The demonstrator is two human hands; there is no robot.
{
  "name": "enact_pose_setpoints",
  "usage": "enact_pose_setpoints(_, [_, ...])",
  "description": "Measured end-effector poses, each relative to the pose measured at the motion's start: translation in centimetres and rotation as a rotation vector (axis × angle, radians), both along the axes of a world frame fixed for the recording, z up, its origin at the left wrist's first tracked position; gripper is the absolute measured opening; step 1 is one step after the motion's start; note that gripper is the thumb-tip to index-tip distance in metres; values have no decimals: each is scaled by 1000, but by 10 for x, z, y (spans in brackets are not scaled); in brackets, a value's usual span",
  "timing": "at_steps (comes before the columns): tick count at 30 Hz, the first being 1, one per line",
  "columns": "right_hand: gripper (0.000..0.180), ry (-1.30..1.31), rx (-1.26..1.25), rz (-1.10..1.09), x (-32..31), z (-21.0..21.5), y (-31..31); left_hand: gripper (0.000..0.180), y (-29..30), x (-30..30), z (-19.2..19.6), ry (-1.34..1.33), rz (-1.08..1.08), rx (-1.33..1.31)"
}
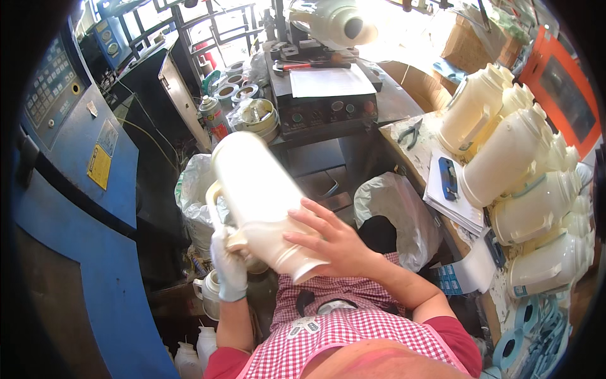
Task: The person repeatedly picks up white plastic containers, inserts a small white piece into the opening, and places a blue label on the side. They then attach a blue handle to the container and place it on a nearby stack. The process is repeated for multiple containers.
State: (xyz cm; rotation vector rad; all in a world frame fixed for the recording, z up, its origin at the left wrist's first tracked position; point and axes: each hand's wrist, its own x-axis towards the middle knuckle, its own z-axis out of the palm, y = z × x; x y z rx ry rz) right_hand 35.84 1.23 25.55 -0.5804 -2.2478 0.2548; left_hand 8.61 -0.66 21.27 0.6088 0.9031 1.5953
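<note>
A cream plastic jug [255, 180] with a side handle is held tilted in front of my body, its rounded end up and to the left, its flared end down near my apron. My left hand [230, 265], in a white glove, is closed around the lower part of the jug by its handle; the jug hides some of its fingers. Against the jug's right side lies my bare right hand [334, 243], its fingers spread over the surface and supporting it near the flared end. The jug's upper part is slightly blurred.
Several similar jugs [505, 158] are stacked on the right-hand bench, beside pliers [411, 134], papers [456, 189] and light-blue strips [536, 328]. A blue machine [95, 252] stands at left. Ahead are a control box [328, 114], tape rolls [246, 93], a spray can [213, 117] and plastic-lined bins [404, 215].
</note>
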Motion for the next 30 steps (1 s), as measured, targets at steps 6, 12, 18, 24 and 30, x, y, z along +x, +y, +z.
enact_pose_setpoints(6, [86,180,165,-275,84,37,-50,32,34,96,59,-33,-334,133])
enact_pose_setpoints(12, [85,188,320,-579,158,64,-58,59,89,177,127,366,-756,287])
enact_pose_setpoints(18, [84,643,184,-737,211,60,-61,43,244,221,206,1630,590,1243])
enact_pose_setpoints(24, [71,714,100,-808,246,68,-64,64,344,204,245,2061,675,1432])
enact_pose_setpoints(30, [66,820,77,-1033,293,72,-51,59,147,215,225,1794,474,1774])
